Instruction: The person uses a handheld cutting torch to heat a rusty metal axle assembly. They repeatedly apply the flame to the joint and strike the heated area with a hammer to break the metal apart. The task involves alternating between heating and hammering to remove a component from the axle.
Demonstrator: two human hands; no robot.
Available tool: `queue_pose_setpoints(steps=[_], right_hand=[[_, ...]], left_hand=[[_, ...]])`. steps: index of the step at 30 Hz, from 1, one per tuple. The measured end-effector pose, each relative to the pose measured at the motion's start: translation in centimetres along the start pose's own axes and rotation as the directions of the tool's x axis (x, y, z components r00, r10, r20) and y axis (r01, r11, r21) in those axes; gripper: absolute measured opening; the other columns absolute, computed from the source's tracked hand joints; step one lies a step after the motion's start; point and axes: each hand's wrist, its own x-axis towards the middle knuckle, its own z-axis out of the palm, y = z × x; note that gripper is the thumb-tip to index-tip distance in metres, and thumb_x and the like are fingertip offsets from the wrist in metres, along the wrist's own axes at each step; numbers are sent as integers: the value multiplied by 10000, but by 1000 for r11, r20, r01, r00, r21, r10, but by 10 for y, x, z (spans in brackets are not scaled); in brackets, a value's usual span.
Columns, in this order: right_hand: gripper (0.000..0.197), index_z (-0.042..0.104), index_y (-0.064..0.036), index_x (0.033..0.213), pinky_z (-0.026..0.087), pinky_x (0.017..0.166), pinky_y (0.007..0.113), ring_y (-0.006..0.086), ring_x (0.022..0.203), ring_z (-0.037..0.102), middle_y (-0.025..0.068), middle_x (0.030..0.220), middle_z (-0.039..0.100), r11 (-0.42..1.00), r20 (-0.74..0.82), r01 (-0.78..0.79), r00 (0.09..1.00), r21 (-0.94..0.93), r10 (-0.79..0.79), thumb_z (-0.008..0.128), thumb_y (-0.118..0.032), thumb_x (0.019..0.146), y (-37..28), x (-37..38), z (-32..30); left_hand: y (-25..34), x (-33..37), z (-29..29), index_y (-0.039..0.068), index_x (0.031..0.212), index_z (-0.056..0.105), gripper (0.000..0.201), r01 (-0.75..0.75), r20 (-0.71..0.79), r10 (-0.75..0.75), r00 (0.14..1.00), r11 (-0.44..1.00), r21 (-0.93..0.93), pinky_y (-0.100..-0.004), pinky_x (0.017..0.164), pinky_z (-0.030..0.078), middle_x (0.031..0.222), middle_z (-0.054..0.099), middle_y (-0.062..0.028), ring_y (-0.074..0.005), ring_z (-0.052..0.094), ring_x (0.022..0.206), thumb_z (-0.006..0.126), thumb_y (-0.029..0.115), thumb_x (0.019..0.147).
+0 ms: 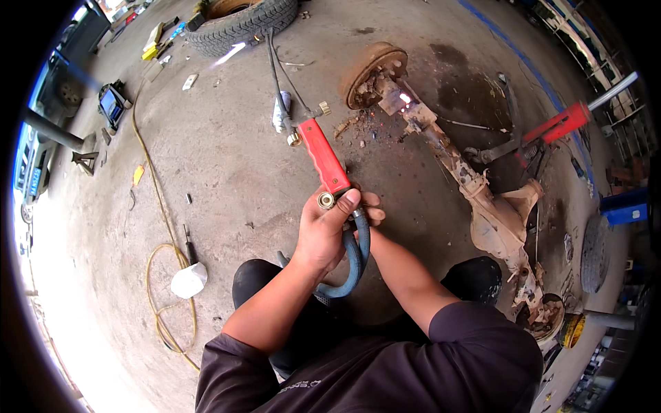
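A cutting torch with a red handle [324, 156], brass valve knobs and long thin metal tubes points away from me above the floor. My left hand [318, 235] is closed round the handle's lower end, its thumb near a brass knob [326, 200]. My right hand [372, 208] is mostly hidden behind the left; its fingers curl at the same end, by the hose joint. A blue hose [353, 268] loops down from there between my knees. Ahead to the right lies a rusty vehicle axle [451, 153] with a glowing hot spot [405, 98] near its drum [372, 72].
A tyre [241, 31] lies at the far side, near the torch's tip. A red jack [561, 125] stands by the axle at the right. A yellow hose [153, 179] runs along the floor at the left, past a white cup-like object [189, 280]. A spray can [281, 112] lies beyond the handle.
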Motion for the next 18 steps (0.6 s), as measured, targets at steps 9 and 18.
queue_pose_setpoints(steps=[9, 18], right_hand=[[62, 539, 18, 785, 477, 438, 354, 192, 476, 554, 108, 621, 565, 989, 146, -132, 979, -61, 140, 597, 37, 796, 27, -3, -28], [178, 573, 60, 978, 475, 456, 415, 262, 561, 635, 156, 767, 624, 793, -373, -57, 901, -606, -220, 593, -6, 814, -217, -59, -45]], left_hand=[[8, 16, -1, 17, 1048, 570, 160, -156, 14, 156, 988, 986, 54, -337, 624, 578, 893, 663, -122, -208, 665, 702, 617, 164, 1009], [22, 11, -15, 4, 1073, 593, 190, -233, 9, 233, 972, 968, 94, -347, 640, 583, 908, 665, -111, -200, 655, 708, 617, 179, 1003]])
